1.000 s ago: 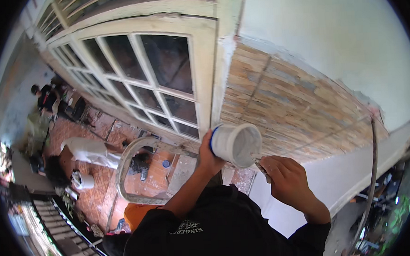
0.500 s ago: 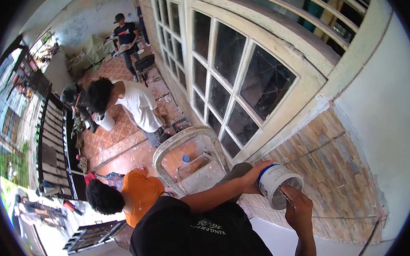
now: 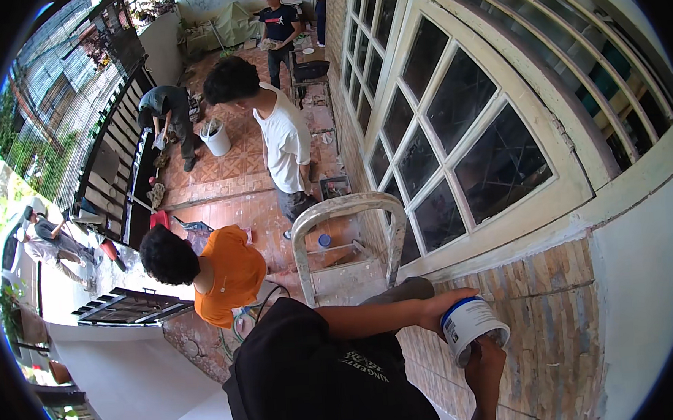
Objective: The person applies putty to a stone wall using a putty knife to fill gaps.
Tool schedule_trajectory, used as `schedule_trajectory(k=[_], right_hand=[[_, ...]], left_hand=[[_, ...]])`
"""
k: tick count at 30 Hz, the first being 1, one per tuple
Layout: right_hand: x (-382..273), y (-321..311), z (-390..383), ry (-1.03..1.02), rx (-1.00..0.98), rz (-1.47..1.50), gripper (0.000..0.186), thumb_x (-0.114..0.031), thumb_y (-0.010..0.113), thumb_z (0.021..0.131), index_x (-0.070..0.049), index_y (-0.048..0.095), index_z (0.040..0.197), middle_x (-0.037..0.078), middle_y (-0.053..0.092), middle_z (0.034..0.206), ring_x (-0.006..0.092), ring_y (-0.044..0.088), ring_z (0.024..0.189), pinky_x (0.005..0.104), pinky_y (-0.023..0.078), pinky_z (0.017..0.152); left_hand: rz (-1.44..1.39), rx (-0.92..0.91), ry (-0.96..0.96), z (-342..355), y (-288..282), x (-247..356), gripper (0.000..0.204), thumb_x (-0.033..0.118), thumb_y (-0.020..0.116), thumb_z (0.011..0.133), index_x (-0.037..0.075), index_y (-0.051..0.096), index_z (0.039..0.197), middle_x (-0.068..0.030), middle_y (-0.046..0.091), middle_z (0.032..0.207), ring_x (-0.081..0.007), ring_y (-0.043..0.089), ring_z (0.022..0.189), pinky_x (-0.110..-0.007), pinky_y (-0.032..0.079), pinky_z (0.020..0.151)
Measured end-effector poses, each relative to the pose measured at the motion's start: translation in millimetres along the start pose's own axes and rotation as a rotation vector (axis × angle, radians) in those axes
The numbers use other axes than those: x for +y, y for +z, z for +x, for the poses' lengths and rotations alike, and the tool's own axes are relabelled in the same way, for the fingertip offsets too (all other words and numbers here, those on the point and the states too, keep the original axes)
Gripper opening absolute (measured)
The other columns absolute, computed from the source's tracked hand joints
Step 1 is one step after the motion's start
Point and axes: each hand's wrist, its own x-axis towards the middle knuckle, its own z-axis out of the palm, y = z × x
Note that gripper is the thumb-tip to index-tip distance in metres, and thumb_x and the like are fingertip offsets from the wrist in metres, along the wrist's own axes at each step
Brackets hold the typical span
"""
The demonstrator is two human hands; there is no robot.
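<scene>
- Tub (image 3: pixel 470 321) of white plastic, tilted well over with its mouth toward the near right, is held up at the right of the scene, in front of the wall of narrow brown stone strips (image 3: pixel 544 328) (whether the two touch, I can't say).
- Left hand (image 3: pixel 441 309), belonging to the person in the black shirt (image 3: pixel 315 378), has its grip wrapped around the tub's blue-edged far end, the forearm reaching across to the right.
- Right hand (image 3: pixel 487 356) is at the tub's mouth, fingers bent in at the rim; I cannot tell whether its grip is closed on anything.
- Left of the tub rises a curved rail (image 3: pixel 347 203), whitish and spattered (it looks well used), with a round blue thing (image 3: pixel 324 241) on the far side of it.
- Beyond the tub, a cream-framed window (image 3: pixel 458 131) with dark panes runs along the right.
- Near left, a person in an orange shirt (image 3: pixel 232 275); farther off, one in a white shirt (image 3: pixel 286 140).
- Far left, somebody bends beside a dark railing (image 3: pixel 109 153), with a white bucket (image 3: pixel 216 140) on the tiled floor (image 3: pixel 232 170) close by.
</scene>
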Motion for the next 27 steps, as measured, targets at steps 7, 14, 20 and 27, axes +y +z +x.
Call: schedule_trajectory(k=[7,14,20,27], right_hand=[[2.9,-22.2,-0.6,0.095,-0.097,0.036,0.018,0.005,0.058,0.083,0.004,0.058,0.100,0.028,0.066,0.092,0.0463,0.064,0.088,0.0448,0.051,0.073],[8.0,-51.7,-30.0,0.382,0.119,0.208,0.014,-0.006,0.053,0.091,0.001,0.056,0.102,0.013,0.063,0.085,0.0210,0.062,0.080,0.0338,0.048,0.071],[21.8,-40.9,-51.2,0.669,0.705,1.054,0.023,-0.008,0.062,0.091,0.000,0.055,0.112,0.006,0.063,0.096,0.0143,0.062,0.084,0.0304,0.052,0.071],[25.8,-48.3,-47.6,0.512,0.910,1.618,0.032,-0.004,0.061,0.093,0.003,0.051,0.123,0.015,0.063,0.120,0.0247,0.064,0.109,0.0430,0.056,0.091]], left_hand=[[0.024,0.061,-0.094,9.6,0.8,-4.6,0.059,0.067,0.050,0.090,0.014,0.065,0.112,-0.0083,0.069,0.102,-0.0256,0.068,0.090,-0.050,0.052,0.084],[-0.053,0.200,-0.121,0.5,16.9,3.6,0.064,0.069,0.049,0.089,0.016,0.059,0.124,-0.0133,0.061,0.121,-0.0348,0.058,0.113,-0.059,0.042,0.098],[-0.077,0.184,-0.099,11.2,31.1,0.2,0.066,0.067,0.047,0.090,0.018,0.054,0.133,-0.0119,0.054,0.136,-0.0380,0.048,0.127,-0.064,0.033,0.106],[-0.051,-0.014,-0.033,24.7,49.3,2.7,0.070,0.064,0.031,0.094,0.017,0.044,0.145,-0.0100,0.046,0.146,-0.0348,0.043,0.134,-0.059,0.034,0.107]])
